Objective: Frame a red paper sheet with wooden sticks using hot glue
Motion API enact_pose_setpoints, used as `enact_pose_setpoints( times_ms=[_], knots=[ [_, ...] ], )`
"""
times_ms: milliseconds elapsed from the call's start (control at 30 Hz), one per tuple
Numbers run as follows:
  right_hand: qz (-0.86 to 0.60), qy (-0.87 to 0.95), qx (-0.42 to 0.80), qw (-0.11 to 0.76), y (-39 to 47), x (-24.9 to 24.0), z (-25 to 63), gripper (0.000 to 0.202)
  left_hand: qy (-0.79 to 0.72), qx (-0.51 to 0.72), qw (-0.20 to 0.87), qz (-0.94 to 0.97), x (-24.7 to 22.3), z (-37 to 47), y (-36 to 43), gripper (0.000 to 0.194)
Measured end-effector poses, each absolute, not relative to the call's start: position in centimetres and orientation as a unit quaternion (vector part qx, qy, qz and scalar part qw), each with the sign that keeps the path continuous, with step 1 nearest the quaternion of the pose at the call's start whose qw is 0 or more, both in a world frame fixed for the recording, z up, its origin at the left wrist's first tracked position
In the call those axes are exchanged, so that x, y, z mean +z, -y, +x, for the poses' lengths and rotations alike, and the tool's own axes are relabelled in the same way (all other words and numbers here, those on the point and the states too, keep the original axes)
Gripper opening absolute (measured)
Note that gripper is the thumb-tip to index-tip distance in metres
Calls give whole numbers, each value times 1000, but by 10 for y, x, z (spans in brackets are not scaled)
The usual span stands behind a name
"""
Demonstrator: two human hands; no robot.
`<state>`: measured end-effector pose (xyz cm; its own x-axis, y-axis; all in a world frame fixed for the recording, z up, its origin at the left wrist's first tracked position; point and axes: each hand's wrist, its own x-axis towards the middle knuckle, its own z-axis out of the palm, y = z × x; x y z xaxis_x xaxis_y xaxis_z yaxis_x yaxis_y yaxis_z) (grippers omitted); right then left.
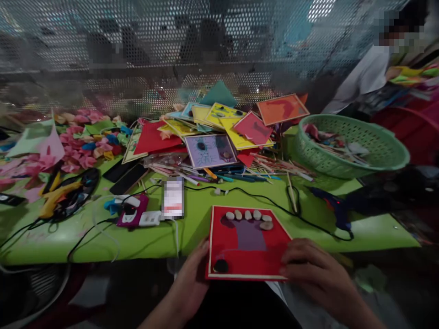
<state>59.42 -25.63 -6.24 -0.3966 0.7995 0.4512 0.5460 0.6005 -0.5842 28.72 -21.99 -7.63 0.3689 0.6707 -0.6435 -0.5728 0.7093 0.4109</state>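
Observation:
A red craft card (233, 258) with a pale border lies tilted toward me over my lap, at the table's front edge. On it are a purple paper shape (252, 235), a row of several pale pebbles (247, 215) along the top, and a dark stone (220, 266) at the lower left. My left hand (192, 278) grips the card's left edge, its fingers partly hidden behind it. At the right edge my right hand (310, 265) is closed on the card, fingers curled over the border.
Behind the card, the green table (202, 237) bears a phone (173, 198), a purple power strip (133, 212), black cables and a blue glue gun (334, 205). A yellow glue gun (60, 198) lies left. Farther back are piled cards (211, 151) and a green basket (353, 146).

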Motion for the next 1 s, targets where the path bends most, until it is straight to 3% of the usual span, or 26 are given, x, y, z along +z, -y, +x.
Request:
enact_pose_setpoints(
  times_ms=[233,333,500,567,767,1000],
  knots=[
    [-415,821,211,331,262,-70,600,28,-416,285,863,-28,-74,314,199,41],
    [-480,792,204,319,264,-76,605,26,-428,290,856,-35,-69,317,199,40],
    [-600,701,193,334,257,-97,614,76,-444,338,830,-27,-57,310,197,36],
    [-596,665,255,372,249,-105,616,84,-447,358,819,-15,-50,306,191,32],
    [-485,457,591,455,210,-101,604,61,-463,422,779,6,-24,306,169,20],
    [-484,396,615,480,172,-93,580,53,-423,416,801,77,-29,311,157,33]
  ],
)
